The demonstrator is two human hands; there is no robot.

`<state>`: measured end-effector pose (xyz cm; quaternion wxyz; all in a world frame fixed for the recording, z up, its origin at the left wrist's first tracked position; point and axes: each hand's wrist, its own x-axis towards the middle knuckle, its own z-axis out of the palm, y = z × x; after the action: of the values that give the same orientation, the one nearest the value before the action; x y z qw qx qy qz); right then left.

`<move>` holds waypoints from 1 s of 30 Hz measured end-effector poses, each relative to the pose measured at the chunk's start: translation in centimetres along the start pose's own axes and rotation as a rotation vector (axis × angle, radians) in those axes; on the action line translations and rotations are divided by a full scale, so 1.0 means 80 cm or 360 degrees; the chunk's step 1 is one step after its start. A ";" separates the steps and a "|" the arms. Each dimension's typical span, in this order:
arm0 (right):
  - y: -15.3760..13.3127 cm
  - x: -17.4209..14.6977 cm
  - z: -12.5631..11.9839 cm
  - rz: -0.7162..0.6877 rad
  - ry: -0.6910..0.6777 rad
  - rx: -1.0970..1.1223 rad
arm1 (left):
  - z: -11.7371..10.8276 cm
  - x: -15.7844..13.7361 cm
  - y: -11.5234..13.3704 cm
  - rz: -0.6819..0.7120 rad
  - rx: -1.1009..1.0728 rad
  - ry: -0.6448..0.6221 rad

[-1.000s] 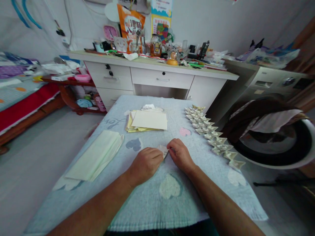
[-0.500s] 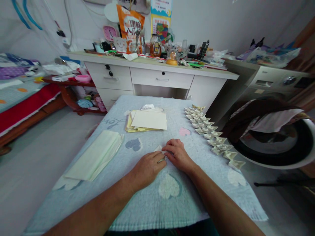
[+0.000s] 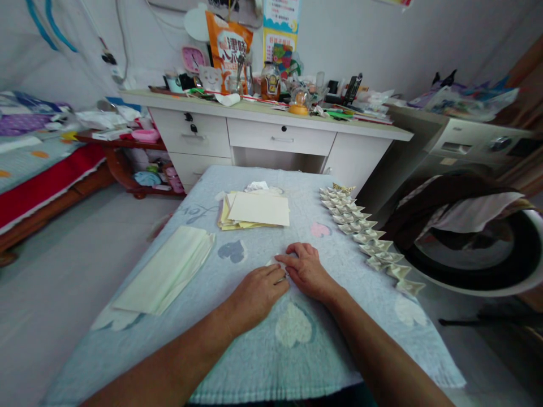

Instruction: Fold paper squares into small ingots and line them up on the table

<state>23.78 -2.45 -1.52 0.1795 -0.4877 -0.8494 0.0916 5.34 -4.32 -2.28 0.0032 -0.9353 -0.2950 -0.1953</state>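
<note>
The fingertips of the left hand [image 3: 262, 289] and the right hand [image 3: 306, 271] meet over a small folded piece of paper [image 3: 270, 262]; the left fingers lie close together across it, and the right index finger stretches over it towards the left hand; whether either hand pinches it or merely presses it, I cannot tell. The piece lies at the middle of the near half of the table, whitish and mostly hidden under the fingers, with only a pale corner and a scrap of edge showing; to its right runs a slanting row of folded paper shapes [image 3: 350, 217], pale, pointed and boat-like, the farthest one darker and yellowish; beyond the hands sits a stack of cream and yellow sheets [image 3: 259, 209], and to the left lies folded pale green paper [image 3: 163, 274].

Large Chinese characters, 津味 among them, mark an orange bag [image 3: 229, 48]; the print on the wall poster [image 3: 280, 17] and the jar label [image 3: 270, 86] is too small to read.

A light blue cloth [image 3: 250, 367] with heart patterns covers the table; behind stands a white desk [image 3: 280, 135] crowded with oddments; a bed [image 3: 38, 155] is at left, a washing machine [image 3: 475, 138] with its door open at right.
</note>
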 end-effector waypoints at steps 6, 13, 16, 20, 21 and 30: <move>-0.004 0.000 -0.003 0.0022 -0.0043 -0.0057 | -0.002 0.001 0.000 0.0017 0.0015 -0.0069; -0.004 -0.003 -0.008 0.0044 -0.0107 -0.0106 | -0.009 0.000 0.003 -0.0054 -0.0112 -0.0083; 0.001 -0.003 -0.010 0.0063 -0.0123 -0.0093 | -0.010 0.002 0.000 -0.0102 -0.0195 -0.0115; 0.005 0.000 -0.010 0.0134 -0.0103 -0.0033 | -0.005 0.008 -0.006 -0.0243 -0.0214 -0.0100; 0.005 0.002 -0.009 0.0180 -0.0084 -0.0042 | -0.004 0.009 -0.007 -0.0296 -0.0212 -0.0087; -0.009 0.012 0.002 0.0409 -0.0045 -0.0307 | -0.006 0.014 -0.012 -0.0450 -0.0197 -0.0065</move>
<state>22.74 -1.99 -1.23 0.1067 -0.6060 -0.7874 0.0387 5.44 -2.95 -1.52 -0.0881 -0.8867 -0.4111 -0.1926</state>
